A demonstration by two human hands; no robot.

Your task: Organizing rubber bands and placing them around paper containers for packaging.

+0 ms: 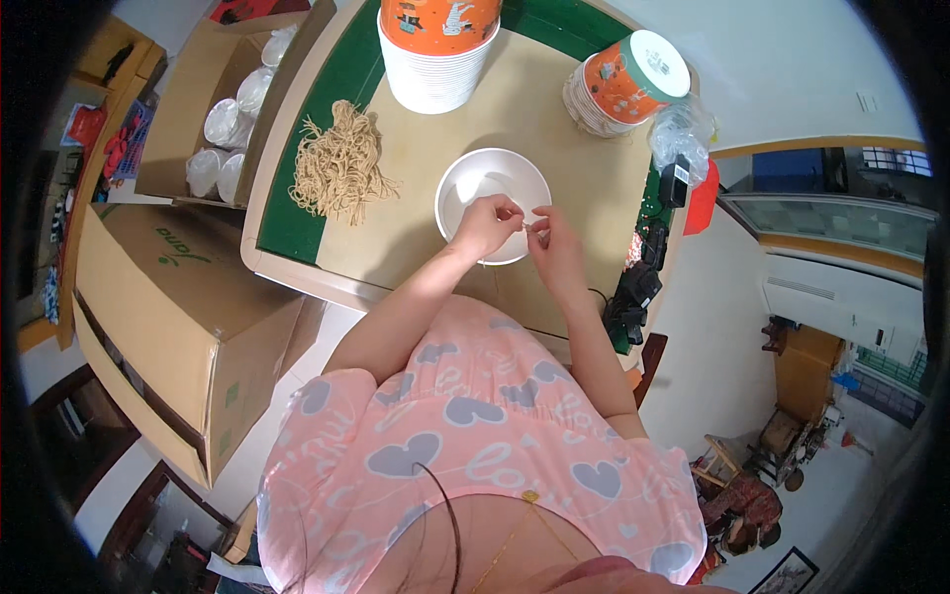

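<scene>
My left hand (485,228) and my right hand (556,249) meet over the near right part of a white paper bowl (463,190). The fingers of both are pinched together, tip to tip, on a thin pale cord (525,228); only a short bit shows between them. A fine strand appears to hang down past the bowl's near rim. Inside, the bowl looks white and shaded, its near side partly hidden by my hands. To the left lies a loose tangled pile of tan cords (341,163).
A tall stack of orange-and-white paper buckets (435,69) stands at the back, with another stack (618,89) tipped at right. Clear plastic bags (683,139) and black adapters (633,297) line the right edge. Cardboard boxes (198,297) stand left, one holding wrapped white cups (228,124).
</scene>
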